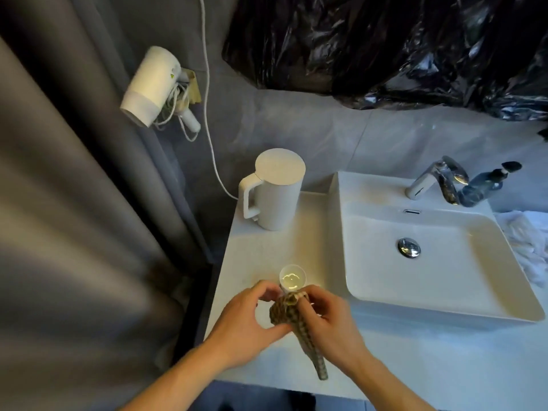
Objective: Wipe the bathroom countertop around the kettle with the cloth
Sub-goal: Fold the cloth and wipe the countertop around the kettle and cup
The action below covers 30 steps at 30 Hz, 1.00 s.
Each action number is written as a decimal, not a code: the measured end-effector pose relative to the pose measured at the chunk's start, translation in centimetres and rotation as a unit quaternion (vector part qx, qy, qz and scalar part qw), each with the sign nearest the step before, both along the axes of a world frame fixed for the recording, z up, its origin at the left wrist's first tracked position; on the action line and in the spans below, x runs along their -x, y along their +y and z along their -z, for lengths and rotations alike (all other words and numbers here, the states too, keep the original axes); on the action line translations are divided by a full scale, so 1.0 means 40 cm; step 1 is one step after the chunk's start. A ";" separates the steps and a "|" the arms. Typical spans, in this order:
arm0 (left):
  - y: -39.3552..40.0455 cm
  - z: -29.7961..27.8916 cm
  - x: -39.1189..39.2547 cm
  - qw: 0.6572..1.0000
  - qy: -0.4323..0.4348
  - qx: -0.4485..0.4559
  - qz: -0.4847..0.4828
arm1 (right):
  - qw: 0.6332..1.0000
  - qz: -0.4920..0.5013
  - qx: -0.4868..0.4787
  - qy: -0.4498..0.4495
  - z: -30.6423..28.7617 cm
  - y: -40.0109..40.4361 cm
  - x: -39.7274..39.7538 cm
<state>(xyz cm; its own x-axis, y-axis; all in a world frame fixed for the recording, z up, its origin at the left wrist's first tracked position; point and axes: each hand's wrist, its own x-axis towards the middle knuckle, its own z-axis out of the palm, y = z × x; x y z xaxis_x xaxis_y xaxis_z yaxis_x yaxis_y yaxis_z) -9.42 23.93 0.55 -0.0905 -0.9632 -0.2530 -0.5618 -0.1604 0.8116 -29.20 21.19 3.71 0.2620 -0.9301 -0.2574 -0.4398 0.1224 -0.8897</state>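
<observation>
Both hands grip the bunched cloth [289,314]: left hand [246,324] pinching its top, right hand [329,321] closed around it, its tail hanging toward the person. The kettle [274,189] stands upright on the table [267,253], well ahead of both hands, slightly nearer the left.
</observation>
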 end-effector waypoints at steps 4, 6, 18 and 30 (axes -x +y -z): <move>0.054 0.066 -0.066 0.998 -0.041 0.018 -0.032 | 0.999 0.044 -0.020 -0.014 0.080 0.083 -0.061; 0.063 0.070 -0.092 0.998 -0.057 0.030 -0.021 | 0.999 0.045 -0.022 -0.008 0.113 0.102 -0.076; 0.096 0.013 -0.133 0.977 -0.079 0.199 0.007 | 0.990 0.069 0.072 -0.104 0.121 0.118 -0.093; 0.067 0.101 -0.077 0.984 -0.118 0.121 -0.048 | 0.997 0.047 0.046 -0.028 0.239 0.092 -0.040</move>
<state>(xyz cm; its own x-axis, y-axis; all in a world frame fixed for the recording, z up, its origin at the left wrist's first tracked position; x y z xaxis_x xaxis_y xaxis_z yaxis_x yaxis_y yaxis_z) -6.33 26.62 -3.51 0.0373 -0.9992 -0.0172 -0.7314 -0.0390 0.6809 -27.60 24.87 -5.85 0.1847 -0.9703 -0.1564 -0.3800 0.0763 -0.9218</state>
